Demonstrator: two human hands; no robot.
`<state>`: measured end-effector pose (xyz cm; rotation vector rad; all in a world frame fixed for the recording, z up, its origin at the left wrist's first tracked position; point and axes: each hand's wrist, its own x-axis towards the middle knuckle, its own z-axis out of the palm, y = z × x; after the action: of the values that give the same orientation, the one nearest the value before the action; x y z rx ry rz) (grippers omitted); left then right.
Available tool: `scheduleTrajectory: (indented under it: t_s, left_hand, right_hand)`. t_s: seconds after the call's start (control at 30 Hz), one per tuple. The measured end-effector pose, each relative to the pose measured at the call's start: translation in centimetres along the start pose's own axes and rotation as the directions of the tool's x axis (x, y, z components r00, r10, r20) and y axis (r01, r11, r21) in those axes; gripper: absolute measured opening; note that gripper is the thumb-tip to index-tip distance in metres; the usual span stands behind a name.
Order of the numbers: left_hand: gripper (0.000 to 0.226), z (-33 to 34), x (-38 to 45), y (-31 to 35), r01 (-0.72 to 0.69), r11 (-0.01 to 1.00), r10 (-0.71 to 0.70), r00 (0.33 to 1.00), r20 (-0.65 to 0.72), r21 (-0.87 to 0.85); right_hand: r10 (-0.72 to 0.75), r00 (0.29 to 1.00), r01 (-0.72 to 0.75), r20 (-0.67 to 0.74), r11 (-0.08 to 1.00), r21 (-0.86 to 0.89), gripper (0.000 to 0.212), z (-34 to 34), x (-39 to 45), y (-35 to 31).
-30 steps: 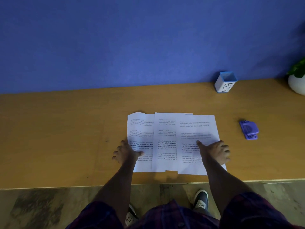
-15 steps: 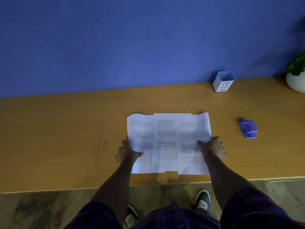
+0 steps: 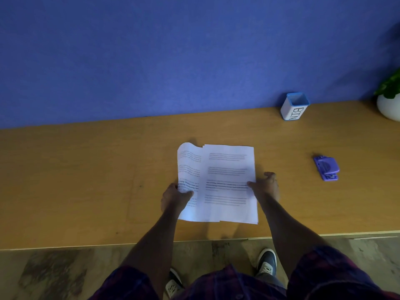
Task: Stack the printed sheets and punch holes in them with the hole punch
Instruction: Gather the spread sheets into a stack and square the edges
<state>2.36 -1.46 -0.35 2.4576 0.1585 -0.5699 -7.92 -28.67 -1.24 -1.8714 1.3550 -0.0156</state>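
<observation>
White printed sheets point(image 3: 227, 180) lie overlapped on the wooden desk point(image 3: 86, 180) in front of me, the left sheet still sticking out with its far corner curled up. My left hand point(image 3: 175, 197) grips the left edge of the leftmost sheet, thumb on top. My right hand point(image 3: 265, 186) holds the right edge of the top sheets, thumb on the paper and fingers beyond the edge. A purple hole punch point(image 3: 326, 168) sits on the desk well to the right of my right hand, untouched.
A small white cup with a blue rim, marked BIN point(image 3: 294, 109), stands at the back right against the blue wall. A white plant pot point(image 3: 389, 109) is at the far right edge. The desk's front edge runs just below the sheets.
My right hand has slid the right-hand sheets leftward, so the spread of paper is narrower and more overlapped. My left hand has stayed on the left sheet's edge.
</observation>
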Motion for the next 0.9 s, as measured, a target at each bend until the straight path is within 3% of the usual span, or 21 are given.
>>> scheduleTrajectory:
  t_s: [0.2,0.37,0.6,0.73,0.9]
  left_hand:
    - [0.061,0.2,0.4,0.6,0.106,0.957,-0.117,0.993,-0.027,-0.271]
    - [0.046,0.3,0.6,0.2,0.068,0.973,-0.076,0.997,-0.026,-0.222]
    - [0.058,0.5,0.4,0.8,0.027,0.962,-0.023,1.000,0.018,-0.270]
    - [0.064,0.8,0.0,1.5,0.018,0.953,-0.007,0.999,0.037,-0.304]
    - [0.064,1.2,-0.5,2.1,-0.044,0.966,0.063,0.996,0.065,-0.255]
  right_hand:
    - [-0.103,0.994,0.106,0.031,0.988,-0.110,0.063,0.3,-0.1,0.1]
    - [-0.206,0.975,0.222,0.083,0.923,-0.315,0.079,1.0,-0.8,-0.4]
    - [-0.244,0.967,0.252,0.075,0.870,-0.425,0.090,1.1,-1.0,-0.4]
    - [-0.115,0.993,0.111,0.007,0.933,-0.342,0.099,1.2,-1.4,-0.8]
    - [-0.152,0.987,0.161,0.055,0.944,-0.288,0.092,1.8,-0.9,-0.7]
